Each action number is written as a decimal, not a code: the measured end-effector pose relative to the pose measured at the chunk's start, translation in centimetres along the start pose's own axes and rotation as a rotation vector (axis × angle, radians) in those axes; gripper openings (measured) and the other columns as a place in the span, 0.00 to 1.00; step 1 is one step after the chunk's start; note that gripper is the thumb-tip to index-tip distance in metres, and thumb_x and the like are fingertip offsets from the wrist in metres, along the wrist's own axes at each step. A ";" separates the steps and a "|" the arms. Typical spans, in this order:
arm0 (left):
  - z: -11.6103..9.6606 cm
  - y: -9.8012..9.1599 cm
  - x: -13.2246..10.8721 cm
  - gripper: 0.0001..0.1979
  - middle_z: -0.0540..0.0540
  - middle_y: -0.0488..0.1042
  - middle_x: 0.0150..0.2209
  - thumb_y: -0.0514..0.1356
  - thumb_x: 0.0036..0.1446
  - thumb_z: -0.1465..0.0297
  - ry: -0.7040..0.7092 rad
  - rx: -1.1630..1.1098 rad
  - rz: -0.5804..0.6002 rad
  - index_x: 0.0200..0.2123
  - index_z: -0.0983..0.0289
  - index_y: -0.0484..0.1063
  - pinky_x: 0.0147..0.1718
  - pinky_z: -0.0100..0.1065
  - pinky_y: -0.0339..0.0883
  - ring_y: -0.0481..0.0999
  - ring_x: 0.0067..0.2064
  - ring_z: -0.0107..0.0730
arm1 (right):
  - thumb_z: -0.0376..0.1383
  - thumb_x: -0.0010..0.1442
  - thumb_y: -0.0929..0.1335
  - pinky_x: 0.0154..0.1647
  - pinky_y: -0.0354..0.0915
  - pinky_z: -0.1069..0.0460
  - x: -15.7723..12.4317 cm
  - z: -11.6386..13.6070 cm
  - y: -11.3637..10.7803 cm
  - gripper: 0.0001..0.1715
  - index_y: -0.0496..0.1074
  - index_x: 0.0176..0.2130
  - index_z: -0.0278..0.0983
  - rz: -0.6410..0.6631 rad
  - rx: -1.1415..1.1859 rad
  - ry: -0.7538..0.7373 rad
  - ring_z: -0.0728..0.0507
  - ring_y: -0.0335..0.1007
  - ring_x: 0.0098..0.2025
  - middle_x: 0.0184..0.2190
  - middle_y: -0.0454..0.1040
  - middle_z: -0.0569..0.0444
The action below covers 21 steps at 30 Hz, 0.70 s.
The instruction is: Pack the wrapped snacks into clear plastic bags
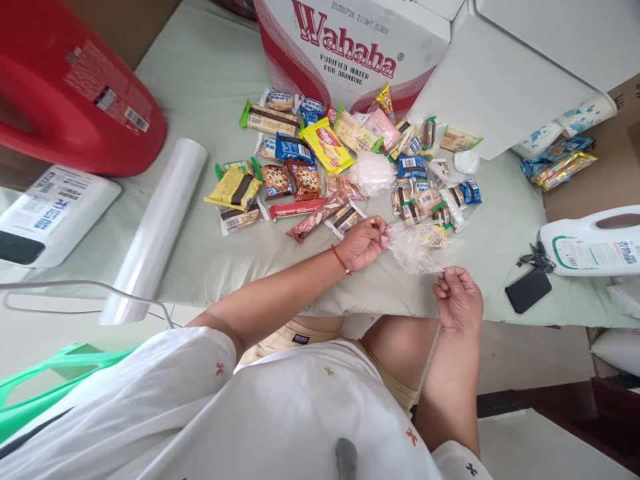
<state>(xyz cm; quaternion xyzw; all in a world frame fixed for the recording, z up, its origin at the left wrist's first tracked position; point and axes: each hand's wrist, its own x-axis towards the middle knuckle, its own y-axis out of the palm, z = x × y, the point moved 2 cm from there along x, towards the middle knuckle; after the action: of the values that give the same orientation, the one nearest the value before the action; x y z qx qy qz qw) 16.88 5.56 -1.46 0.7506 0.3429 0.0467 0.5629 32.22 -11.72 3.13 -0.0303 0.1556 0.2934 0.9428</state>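
My left hand (365,241) pinches the left edge of a clear plastic bag (413,252), which lies on the pale green surface (210,87). The bag's near right edge is pinched in my right hand (457,298), so the thin film is stretched between both hands. A small wrapped snack (433,235) shows at the bag's far side; I cannot tell whether it is inside the bag or behind it. Just beyond my hands lies a spread of several wrapped snacks (310,167), among them a yellow packet (327,145) and cookie packs (290,180). A crumpled clear bag (371,173) sits in their midst.
A roll of clear plastic bags (157,227) lies at the left. A red jug (75,87) and a white jug (53,210) stand beyond it. A Wahaha carton (350,47) stands behind the snacks. A black phone (528,289), keys and another white jug (593,243) lie at the right.
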 end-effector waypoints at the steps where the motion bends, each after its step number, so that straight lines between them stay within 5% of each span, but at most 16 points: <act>1: -0.1 0.0 0.0 0.11 0.49 0.66 0.24 0.54 0.38 0.86 -0.007 -0.020 0.001 0.24 0.65 0.65 0.27 0.24 0.62 0.67 0.25 0.22 | 0.45 0.38 0.85 0.21 0.51 0.59 0.0 0.0 -0.3 0.26 0.75 0.29 0.37 -0.010 0.003 -0.001 0.55 0.56 0.24 0.24 0.70 0.60; 8: -0.8 0.8 -0.7 0.07 0.54 0.75 0.31 0.63 0.53 0.76 -0.090 -0.094 0.029 0.37 0.71 0.78 0.31 0.29 0.66 0.73 0.29 0.26 | 0.45 0.43 0.84 0.23 0.54 0.58 -0.5 0.9 -1.6 0.23 0.75 0.31 0.37 0.015 -0.032 -0.115 0.53 0.59 0.25 0.25 0.70 0.59; 12: -0.1 0.7 -0.6 0.10 0.49 0.73 0.28 0.72 0.49 0.78 -0.115 0.088 0.022 0.35 0.70 0.76 0.25 0.24 0.57 0.66 0.25 0.17 | 0.44 0.45 0.83 0.24 0.55 0.57 -0.8 1.3 -3.1 0.21 0.76 0.31 0.38 0.030 -0.060 -0.163 0.53 0.59 0.25 0.25 0.70 0.59; 17: 0.3 0.6 -0.5 0.18 0.45 0.64 0.23 0.71 0.59 0.61 -0.049 0.190 -0.006 0.29 0.65 0.68 0.18 0.23 0.44 0.55 0.19 0.15 | 0.47 0.44 0.83 0.24 0.55 0.56 -0.1 0.6 -5.6 0.23 0.75 0.30 0.37 0.034 -0.154 -0.144 0.53 0.59 0.25 0.24 0.71 0.59; 21: 0.1 1.0 -0.8 0.21 0.44 0.61 0.22 0.66 0.63 0.53 0.036 0.233 -0.045 0.31 0.63 0.66 0.17 0.23 0.42 0.53 0.18 0.17 | 0.53 0.46 0.81 0.22 0.56 0.55 0.5 0.1 -6.2 0.27 0.73 0.31 0.37 -0.172 -0.360 -0.180 0.52 0.58 0.24 0.24 0.71 0.59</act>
<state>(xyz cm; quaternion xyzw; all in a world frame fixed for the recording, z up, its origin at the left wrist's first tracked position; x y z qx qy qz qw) 16.72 4.90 -0.36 0.8022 0.3726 0.0074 0.4664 36.12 -16.55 2.81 -0.1851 0.0125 0.2366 0.9537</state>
